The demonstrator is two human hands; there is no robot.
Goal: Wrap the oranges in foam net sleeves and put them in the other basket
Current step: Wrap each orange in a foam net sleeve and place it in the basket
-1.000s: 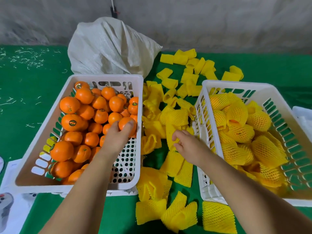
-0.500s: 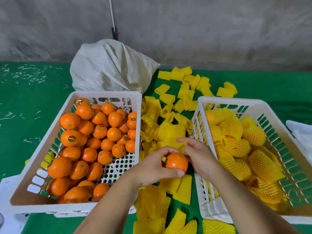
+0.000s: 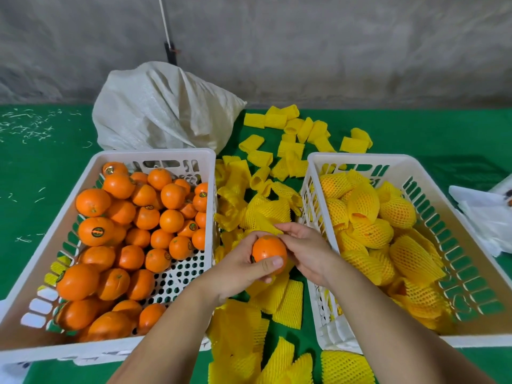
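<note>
Between the two white baskets, the left hand (image 3: 238,268) grips a bare orange (image 3: 268,252); the right hand (image 3: 306,249) pinches a yellow foam sleeve (image 3: 266,214) beside it.

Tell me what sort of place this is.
Probably a small fruit-packing workspace: a basket of bare oranges, loose foam net sleeves strewn on green cloth, and a second basket of wrapped fruit, against a rough concrete wall.

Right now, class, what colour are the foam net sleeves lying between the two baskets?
Yellow; the foam net sleeves show best in the head view.
</note>
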